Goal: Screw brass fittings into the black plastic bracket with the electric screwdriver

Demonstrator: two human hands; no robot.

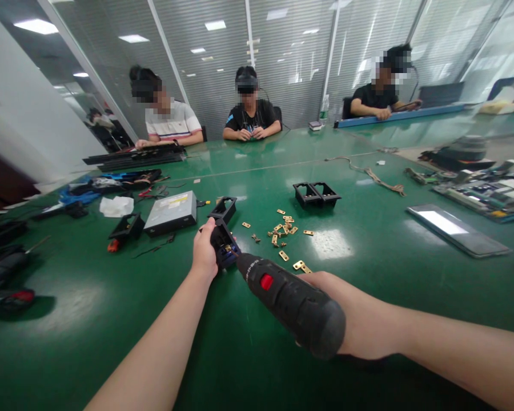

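My left hand point(204, 252) is closed around a small black plastic housing point(224, 245), holding it just above the green table point(111, 319). My right hand point(351, 319) grips a black electric screwdriver point(291, 299) with a red switch; its tip points into the housing. Several small brass plates point(282, 228) lie scattered on the table just beyond the housing. Another black housing point(223, 208) sits right behind the held one.
A silver optical drive point(171, 212) and a black housing point(126, 227) lie to the left, a double black housing point(317, 194) further back, a flat metal panel point(456, 229) and circuit boards point(488, 191) to the right. Three people sit along the far edge.
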